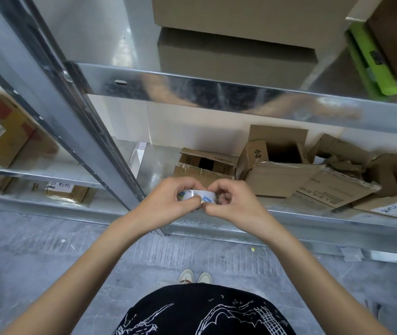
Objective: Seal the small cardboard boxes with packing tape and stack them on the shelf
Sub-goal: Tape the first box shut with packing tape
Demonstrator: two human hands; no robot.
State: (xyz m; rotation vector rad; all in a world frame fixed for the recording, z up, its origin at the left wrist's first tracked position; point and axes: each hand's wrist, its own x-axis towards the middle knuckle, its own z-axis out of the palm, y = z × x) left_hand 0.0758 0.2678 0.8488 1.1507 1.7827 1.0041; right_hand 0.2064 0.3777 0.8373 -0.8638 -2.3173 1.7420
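Both hands curl round the white printed packing tape roll (197, 196): left hand (173, 198) holds it, right hand (231, 201) pinches its edge. Likely hunting the tape end; peel slowly, straight. Open small brown cardboard boxes (206, 165) wait unsealed beyond on the low metal shelf (289, 215).

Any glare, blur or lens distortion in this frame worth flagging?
Head view: wide-angle bending bows the shelf beam and splays the upright; the beam's shiny metal carries smeared reflections; both hands and the tape roll stay sharp under even light.
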